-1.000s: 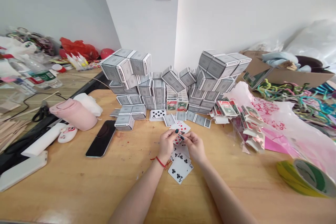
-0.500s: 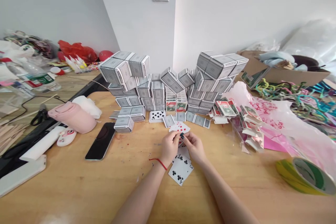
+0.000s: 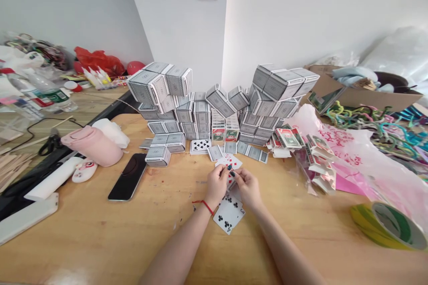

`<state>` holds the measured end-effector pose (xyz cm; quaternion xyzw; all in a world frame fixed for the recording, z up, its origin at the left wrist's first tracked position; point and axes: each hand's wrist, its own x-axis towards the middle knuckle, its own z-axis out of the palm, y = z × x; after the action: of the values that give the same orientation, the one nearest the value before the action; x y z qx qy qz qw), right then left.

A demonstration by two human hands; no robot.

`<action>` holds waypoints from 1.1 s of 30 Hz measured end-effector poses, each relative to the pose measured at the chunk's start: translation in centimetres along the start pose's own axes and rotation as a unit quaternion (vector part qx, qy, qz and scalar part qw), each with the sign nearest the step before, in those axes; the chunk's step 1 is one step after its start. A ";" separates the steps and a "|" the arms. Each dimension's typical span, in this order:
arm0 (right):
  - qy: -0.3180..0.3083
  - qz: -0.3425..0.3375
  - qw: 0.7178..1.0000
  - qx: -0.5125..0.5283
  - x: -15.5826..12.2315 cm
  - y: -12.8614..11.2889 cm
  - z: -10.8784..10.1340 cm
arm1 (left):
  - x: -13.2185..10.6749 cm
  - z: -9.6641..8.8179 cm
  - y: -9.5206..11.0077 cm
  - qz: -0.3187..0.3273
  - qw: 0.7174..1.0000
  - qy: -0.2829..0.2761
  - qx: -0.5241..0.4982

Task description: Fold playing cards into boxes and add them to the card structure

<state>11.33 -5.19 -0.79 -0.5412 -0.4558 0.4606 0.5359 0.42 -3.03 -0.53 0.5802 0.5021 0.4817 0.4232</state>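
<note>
My left hand and my right hand meet over the table, fingertips pinched close together. Between them is a playing card with red pips, partly covered by my fingers. Just beyond my fingertips lies a red-pip card, face up. Below my hands rests a four of clubs, overlapping other cards. Behind stand boxy blocks made of grey-backed playing cards, in a left stack and a right stack, with lower blocks between. A red string circles my left wrist.
Left are a black phone, a pink pouch and a white mouse. To the right lie green-yellow tape, card boxes and pink plastic. Several loose cards lie before the stacks.
My left thumb has shifted slightly, and my fingertips have come a little apart over the card. The camera view has moved slightly; the blocks and other things stay put.
</note>
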 end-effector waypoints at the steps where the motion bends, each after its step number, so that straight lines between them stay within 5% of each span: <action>1: -0.017 0.003 1.000 0.013 0.1 0.0 0.0 | 0.1 -0.1 -0.1 -0.002 1.000 0.006 0.003; 4: -0.036 0.001 0.999 0.017 0.2 0.4 0.0 | 0.2 -0.2 -0.1 -0.002 1.000 0.011 0.010; 9: 0.028 -0.010 1.000 -0.008 0.3 1.3 -0.1 | 0.0 -0.3 0.2 -0.010 1.000 -0.010 -0.015; 19: 0.099 0.056 0.979 0.169 0.6 0.3 0.0 | 0.3 -0.6 0.1 -0.026 0.991 -0.030 -0.124; 33: 0.052 0.032 0.993 0.097 0.4 0.1 0.4 | 0.6 -0.9 -0.7 -0.008 1.000 0.026 -0.010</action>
<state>10.96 -4.77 -0.90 -0.5243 -0.3626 0.4908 0.5939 -0.55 -2.31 -0.94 0.5593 0.5124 0.4986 0.4196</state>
